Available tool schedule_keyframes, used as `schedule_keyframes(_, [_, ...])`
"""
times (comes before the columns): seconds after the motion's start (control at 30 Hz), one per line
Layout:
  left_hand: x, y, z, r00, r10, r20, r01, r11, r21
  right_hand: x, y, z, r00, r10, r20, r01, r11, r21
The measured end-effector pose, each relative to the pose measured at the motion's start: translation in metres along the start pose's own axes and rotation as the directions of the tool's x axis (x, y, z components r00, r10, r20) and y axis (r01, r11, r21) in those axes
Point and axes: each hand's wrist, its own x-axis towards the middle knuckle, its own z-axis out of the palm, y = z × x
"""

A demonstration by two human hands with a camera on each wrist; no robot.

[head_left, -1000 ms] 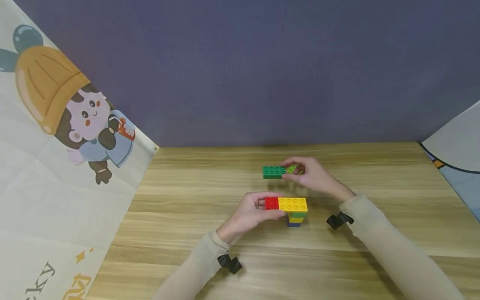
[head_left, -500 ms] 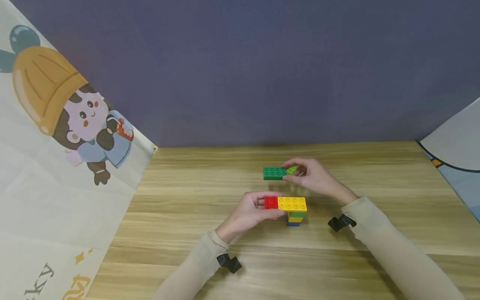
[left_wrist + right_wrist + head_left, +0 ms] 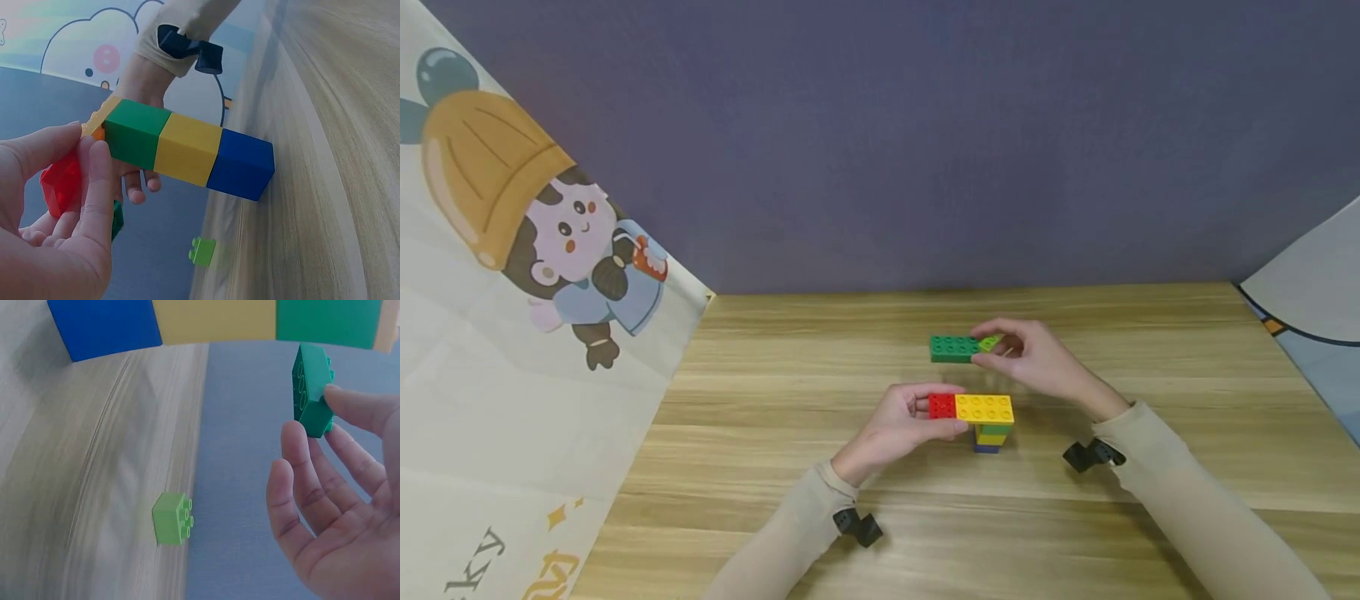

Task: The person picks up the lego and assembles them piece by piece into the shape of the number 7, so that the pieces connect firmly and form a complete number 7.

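A tower stands on the table, with a blue brick (image 3: pixel 242 164) at the bottom, then a yellow brick (image 3: pixel 187 150) and a green brick (image 3: pixel 134 134). Across its top lies a longer yellow brick (image 3: pixel 984 408), reaching left past the tower. At that left end my left hand (image 3: pixel 901 427) holds a red brick (image 3: pixel 942 406), thumb on the near side, fingers on the far side. Behind the tower, my right hand (image 3: pixel 1033 362) pinches one end of a dark green brick (image 3: pixel 953 348) in the air, its hollow underside visible in the right wrist view.
A small lime green brick (image 3: pixel 169 519) rests on the wooden table (image 3: pixel 775 367), beyond the tower and partly behind the right hand in the head view. A dark blue-grey panel (image 3: pixel 880 150) rises at the table's far edge. A cartoon-printed sheet (image 3: pixel 512 400) borders the left side.
My right hand has drifted slightly right and toward me with the dark green brick. The left hand keeps its hold on the red brick, and the tower has not moved.
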Motion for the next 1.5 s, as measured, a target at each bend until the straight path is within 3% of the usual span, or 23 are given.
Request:
schedule_keyframes(0.3, [0.000, 0.000, 0.000, 1.000, 0.008, 0.006, -0.008, 1.000, -0.001, -0.015, -0.003, -0.001, 0.999, 0.047, -0.024, -0.046, 0.998, 0.038])
schedule_keyframes(0.9, [0.000, 0.000, 0.000, 1.000, 0.014, 0.009, -0.013, 1.000, -0.002, -0.043, -0.020, -0.003, 0.993, 0.037, -0.111, -0.038, 0.999, -0.007])
schedule_keyframes(1.17, [0.000, 0.000, 0.000, 1.000, 0.016, 0.000, -0.016, 1.000, -0.004, -0.051, -0.027, -0.001, 0.988, -0.015, -0.156, 0.015, 1.000, 0.004])
schedule_keyframes(1.5, [0.000, 0.000, -0.001, 1.000, 0.026, 0.010, -0.026, 1.000, 0.003, -0.062, -0.033, 0.003, 0.987, -0.048, -0.152, 0.061, 0.995, 0.079])
